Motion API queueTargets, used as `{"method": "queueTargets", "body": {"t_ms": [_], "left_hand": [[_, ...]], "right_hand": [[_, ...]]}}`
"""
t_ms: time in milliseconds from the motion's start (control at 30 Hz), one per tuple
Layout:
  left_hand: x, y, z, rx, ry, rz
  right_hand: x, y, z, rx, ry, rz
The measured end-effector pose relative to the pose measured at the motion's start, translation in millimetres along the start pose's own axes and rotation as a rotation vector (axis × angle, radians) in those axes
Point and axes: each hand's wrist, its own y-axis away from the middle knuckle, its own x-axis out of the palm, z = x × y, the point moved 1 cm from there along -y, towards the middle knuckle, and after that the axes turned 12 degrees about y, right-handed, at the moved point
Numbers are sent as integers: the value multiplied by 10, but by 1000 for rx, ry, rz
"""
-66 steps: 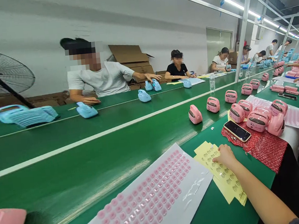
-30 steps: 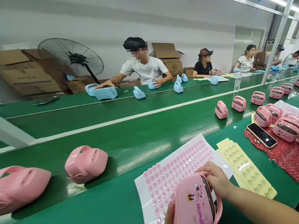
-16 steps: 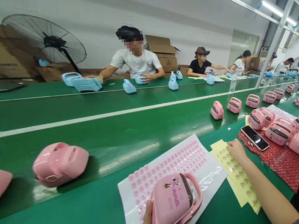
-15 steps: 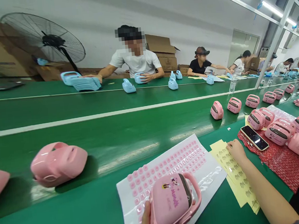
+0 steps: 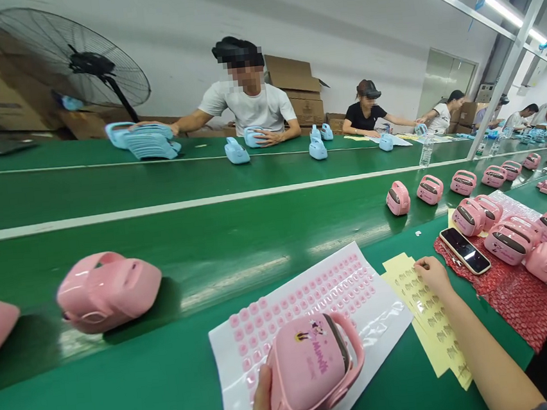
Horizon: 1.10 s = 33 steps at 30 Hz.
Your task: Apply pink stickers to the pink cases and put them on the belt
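My left hand [image 5: 262, 402] grips a pink plastic casing with a carry handle [image 5: 309, 369], tilted so its top faces up, with a cartoon print and lettering. Beneath it lies a white sheet of raised pink pads [image 5: 362, 325]. To the right, my right hand [image 5: 432, 276] pinches at the upper edge of a yellow sticker sheet [image 5: 426, 306] printed in rows. Whether a single sticker has lifted between those fingertips is too small to tell. A second yellow sheet lies partly under the first.
Pink casings [image 5: 110, 291] stand on the green belt [image 5: 237, 234]. Several more sit at right by a phone [image 5: 465, 251] on red bubble wrap [image 5: 519, 300]. Across the belt, a person in a white shirt [image 5: 257, 110] handles blue casings [image 5: 151, 141]; a water bottle [image 5: 426, 150] stands farther along.
My left hand and the pink casing have shifted slightly left and up in view. My right hand stays at the yellow sheet's edge. Across the belt, a co-worker's stacked blue casings shift slightly.
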Motion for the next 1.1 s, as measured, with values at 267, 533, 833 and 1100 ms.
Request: {"method": "queueTargets", "body": {"t_ms": [267, 533, 833, 1100], "left_hand": [[70, 9, -115, 49, -7, -145], [89, 81, -148, 22, -42, -33], [13, 29, -150, 87, -133, 88], [-6, -19, -153, 241, -276, 48]], "right_hand": [[10, -79, -86, 39, -183, 8], [34, -65, 45, 39, -68, -81], [-2, 34, 7, 14, -240, 29], [-270, 111, 141, -15, -571, 222]]}}
